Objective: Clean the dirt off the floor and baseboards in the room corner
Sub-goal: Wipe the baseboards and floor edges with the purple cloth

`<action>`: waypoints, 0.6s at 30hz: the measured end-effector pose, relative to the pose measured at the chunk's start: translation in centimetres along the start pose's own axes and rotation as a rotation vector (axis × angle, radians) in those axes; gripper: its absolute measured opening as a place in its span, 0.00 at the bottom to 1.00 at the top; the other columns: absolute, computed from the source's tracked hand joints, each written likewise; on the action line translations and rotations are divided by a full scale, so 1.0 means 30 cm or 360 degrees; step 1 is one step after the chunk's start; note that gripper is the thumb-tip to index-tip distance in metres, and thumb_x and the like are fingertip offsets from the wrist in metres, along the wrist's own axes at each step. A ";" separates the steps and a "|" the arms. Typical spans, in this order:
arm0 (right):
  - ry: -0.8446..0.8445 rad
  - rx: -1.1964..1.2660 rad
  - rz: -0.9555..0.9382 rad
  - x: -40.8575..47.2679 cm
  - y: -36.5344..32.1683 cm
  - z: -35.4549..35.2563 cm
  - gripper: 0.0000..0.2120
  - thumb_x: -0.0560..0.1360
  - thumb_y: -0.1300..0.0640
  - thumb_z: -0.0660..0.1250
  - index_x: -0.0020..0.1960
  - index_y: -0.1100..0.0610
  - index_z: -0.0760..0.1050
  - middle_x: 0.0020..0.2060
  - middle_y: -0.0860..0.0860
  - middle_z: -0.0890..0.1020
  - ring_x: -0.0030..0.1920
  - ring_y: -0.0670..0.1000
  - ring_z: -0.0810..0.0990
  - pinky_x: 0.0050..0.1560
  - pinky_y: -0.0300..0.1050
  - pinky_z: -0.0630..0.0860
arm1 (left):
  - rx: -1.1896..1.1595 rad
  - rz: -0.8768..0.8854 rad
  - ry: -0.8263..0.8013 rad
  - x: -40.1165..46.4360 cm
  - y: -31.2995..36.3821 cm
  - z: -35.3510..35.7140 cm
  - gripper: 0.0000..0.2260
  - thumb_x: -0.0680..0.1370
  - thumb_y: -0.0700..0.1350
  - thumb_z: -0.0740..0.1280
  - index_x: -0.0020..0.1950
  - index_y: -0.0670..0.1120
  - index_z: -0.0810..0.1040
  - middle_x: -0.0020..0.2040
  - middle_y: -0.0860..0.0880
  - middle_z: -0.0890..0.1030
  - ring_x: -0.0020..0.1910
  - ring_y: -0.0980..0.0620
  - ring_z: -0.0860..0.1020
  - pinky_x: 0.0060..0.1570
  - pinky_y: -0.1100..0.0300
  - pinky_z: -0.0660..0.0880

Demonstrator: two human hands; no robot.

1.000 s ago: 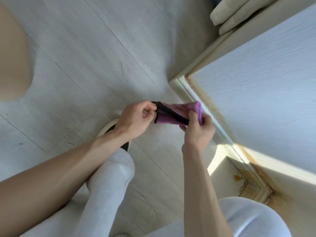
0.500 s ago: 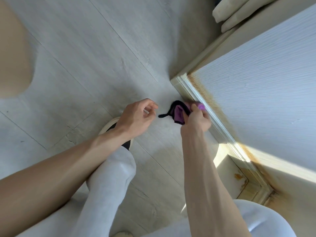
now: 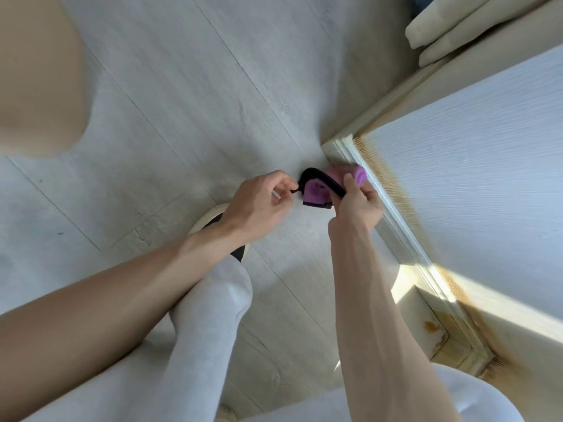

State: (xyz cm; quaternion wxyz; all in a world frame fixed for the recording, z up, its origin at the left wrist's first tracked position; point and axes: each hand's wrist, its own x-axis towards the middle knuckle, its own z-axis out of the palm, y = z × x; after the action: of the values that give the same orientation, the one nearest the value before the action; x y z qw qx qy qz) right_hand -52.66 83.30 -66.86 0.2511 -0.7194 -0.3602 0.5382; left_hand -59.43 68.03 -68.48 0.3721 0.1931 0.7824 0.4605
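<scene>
A purple cloth with black trim (image 3: pixel 316 194) hangs bunched above the pale wood-look floor (image 3: pixel 189 95), close to the white baseboard (image 3: pixel 393 208). My right hand (image 3: pixel 356 205) grips the cloth from the right, fingers curled round it. My left hand (image 3: pixel 262 205) pinches a thin black end of the trim at the cloth's left. Brown dirt stains run along the baseboard top and gather in the room corner (image 3: pixel 451 339) at the lower right, with an orange spot on the floor there.
I crouch, with my knees in light trousers (image 3: pixel 213 315) under my arms and a slipper (image 3: pixel 210 220) below the left wrist. A white textured wall (image 3: pixel 475 184) fills the right. Beige cushions (image 3: pixel 447 22) lie at top right. A tan blurred shape sits top left.
The cloth was stretched between both hands, then bunched in the right hand as the left let go. Now the left hand pinches the black trim again and the cloth sits nearer the baseboard.
</scene>
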 end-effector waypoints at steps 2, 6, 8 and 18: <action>0.0066 0.0107 0.0072 0.003 0.010 -0.087 0.06 0.76 0.65 0.75 0.47 0.61 0.78 0.50 0.58 0.86 0.48 0.53 0.87 0.42 0.45 0.85 | -0.0007 -0.0032 0.0016 -0.001 -0.011 -0.008 0.07 0.81 0.45 0.67 0.57 0.52 0.82 0.48 0.61 0.82 0.42 0.59 0.81 0.45 0.72 0.74; 0.0134 0.0177 0.0233 -0.001 -0.031 -0.099 0.08 0.73 0.66 0.78 0.50 0.62 0.81 0.47 0.56 0.86 0.49 0.54 0.86 0.43 0.46 0.86 | -0.0012 -0.0056 0.0003 0.000 -0.014 -0.007 0.07 0.81 0.45 0.68 0.57 0.53 0.81 0.49 0.60 0.83 0.43 0.61 0.81 0.46 0.70 0.75; 0.0054 0.0178 0.0302 -0.018 -0.053 0.002 0.12 0.72 0.66 0.78 0.54 0.64 0.82 0.47 0.56 0.85 0.49 0.54 0.85 0.44 0.49 0.86 | -0.0021 -0.0047 -0.0020 -0.003 -0.010 0.001 0.07 0.81 0.45 0.68 0.56 0.53 0.81 0.48 0.60 0.82 0.43 0.62 0.81 0.44 0.72 0.74; -0.0023 0.0108 0.0259 -0.052 -0.079 0.029 0.09 0.73 0.64 0.78 0.45 0.60 0.78 0.49 0.58 0.86 0.47 0.54 0.87 0.39 0.45 0.85 | -0.0038 -0.0087 0.0018 -0.013 -0.034 -0.006 0.06 0.81 0.45 0.68 0.56 0.52 0.82 0.48 0.57 0.83 0.43 0.60 0.80 0.41 0.71 0.74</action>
State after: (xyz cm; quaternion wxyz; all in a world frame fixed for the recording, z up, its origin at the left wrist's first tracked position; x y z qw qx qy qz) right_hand -54.34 83.50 -64.41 0.2280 -0.7334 -0.2840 0.5740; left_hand -59.27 67.17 -69.16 0.3825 0.1646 0.7839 0.4606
